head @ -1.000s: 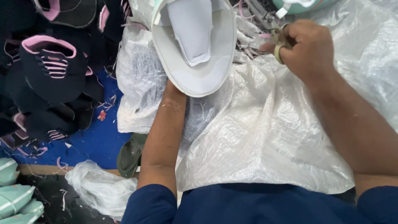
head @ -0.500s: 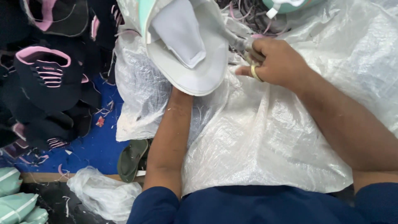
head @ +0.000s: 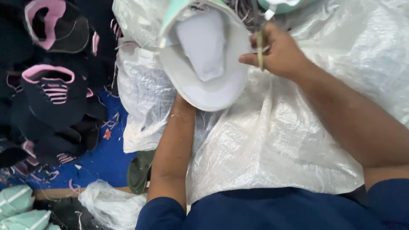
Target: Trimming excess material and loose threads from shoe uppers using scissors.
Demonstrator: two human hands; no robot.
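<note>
Head view, right hand: the right hand [head: 279,53] is curled into a loose fist. Its fingers are closed around a thin pale tool [head: 260,53] that stands almost straight up and down in the grip.
Head view, left hand: the left hand is hidden under the cap piece, so I cannot tell how its fingers are set. Only the left forearm [head: 172,149] shows, going up under the piece.
Cap piece: a pale grey cap piece [head: 204,81] with a white lining sits just to the left of the right-hand fingers, very close to the thumb tip. It has a mint green edge at its top left.
White sheet: a crinkly white plastic sheet [head: 264,145] lies under both arms and below the right-hand fingers.
Dark caps: black caps with pink trim [head: 51,89] are piled far to the left of the fingers, on a blue floor [head: 102,159].
Green pieces: striped mint green pieces [head: 19,208] lie at the bottom left corner, well away from both hands.
Sleeves: dark blue sleeves [head: 272,211] show at the bottom.
</note>
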